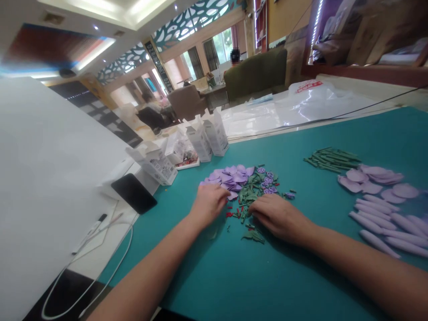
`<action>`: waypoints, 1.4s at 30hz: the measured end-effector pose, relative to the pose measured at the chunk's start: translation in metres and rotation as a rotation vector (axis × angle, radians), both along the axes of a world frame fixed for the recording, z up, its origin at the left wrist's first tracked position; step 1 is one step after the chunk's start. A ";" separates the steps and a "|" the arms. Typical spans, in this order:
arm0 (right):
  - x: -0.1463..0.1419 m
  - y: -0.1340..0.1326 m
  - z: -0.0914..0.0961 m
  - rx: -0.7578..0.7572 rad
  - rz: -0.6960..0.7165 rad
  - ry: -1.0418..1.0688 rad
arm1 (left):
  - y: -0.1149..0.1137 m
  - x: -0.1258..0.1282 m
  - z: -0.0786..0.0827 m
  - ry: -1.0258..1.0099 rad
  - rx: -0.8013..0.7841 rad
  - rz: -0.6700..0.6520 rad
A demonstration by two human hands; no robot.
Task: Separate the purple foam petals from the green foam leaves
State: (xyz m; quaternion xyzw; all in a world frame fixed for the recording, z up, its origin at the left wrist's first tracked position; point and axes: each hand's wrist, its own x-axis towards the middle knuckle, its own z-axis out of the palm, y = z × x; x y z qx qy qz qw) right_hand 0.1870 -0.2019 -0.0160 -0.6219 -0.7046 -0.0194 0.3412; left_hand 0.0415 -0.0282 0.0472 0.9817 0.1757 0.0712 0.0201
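Both hands down on the teal worktop [207, 276]: the left hand [209, 204] rests loosely curled at the purple petals [230, 176], grasping nothing visible; the right hand [277, 216] lies palm-down over green leaves [249, 194] and red bits [230, 214], its grip hidden.

The left hand [209, 204] covers the near edge of the purple petals [230, 175]; the right hand [279, 217] lies over green leaves [253, 235], so any grip underneath cannot be told. The small red bits [234, 213] are too tiny to identify. The purple strips [384, 223] run off the right edge.
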 end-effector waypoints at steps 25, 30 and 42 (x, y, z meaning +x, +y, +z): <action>-0.001 0.000 -0.001 0.013 0.002 -0.027 | -0.033 0.007 -0.019 0.247 0.298 -0.063; -0.001 -0.001 -0.001 -0.013 -0.002 -0.015 | -0.039 0.001 -0.011 0.241 0.195 -0.099; 0.000 0.000 -0.003 -0.005 0.015 -0.002 | -0.019 -0.017 -0.008 0.228 0.232 0.079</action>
